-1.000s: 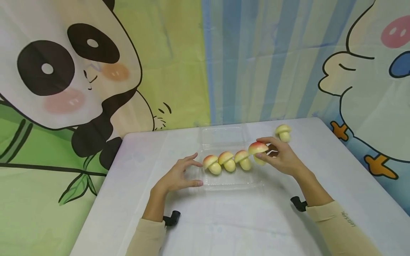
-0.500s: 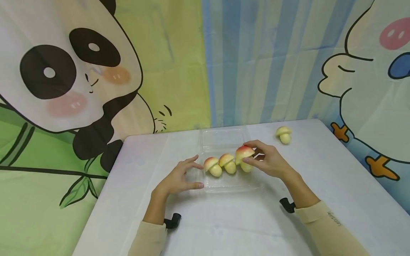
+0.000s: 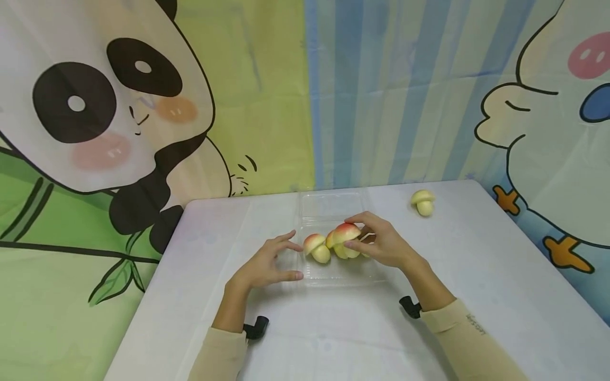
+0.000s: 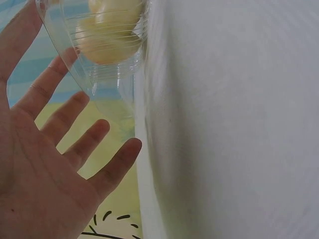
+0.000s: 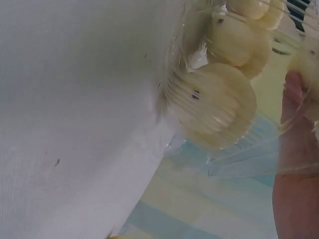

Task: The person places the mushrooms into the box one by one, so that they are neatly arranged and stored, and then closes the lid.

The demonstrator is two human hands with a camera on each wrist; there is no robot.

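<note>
Partly hidden: two red-and-yellow mushroom-shaped pieces (image 3: 330, 239) in the clear plastic hinged container (image 3: 329, 276), masked by the piece in hand; seen through ridged plastic, their outlines blur in both wrist views. The right hand (image 3: 381, 242) pinches a red-capped, cream-stemmed mushroom piece (image 3: 345, 232) over the container's middle; its fit against those below cannot be judged. The left hand (image 3: 267, 263), fingers spread, stands at the container wall facing the tabletop's left edge; contact unconfirmed. The opened lid (image 3: 331, 203) reaches the far edge of the white tabletop (image 3: 324, 338), leaving little room there; room remains towards the near edge. One red-and-yellow mushroom piece (image 3: 318, 248) shows fully beside the left hand. A pale yellow mushroom piece (image 3: 423, 203) lies near the far right corner, well apart.
</note>
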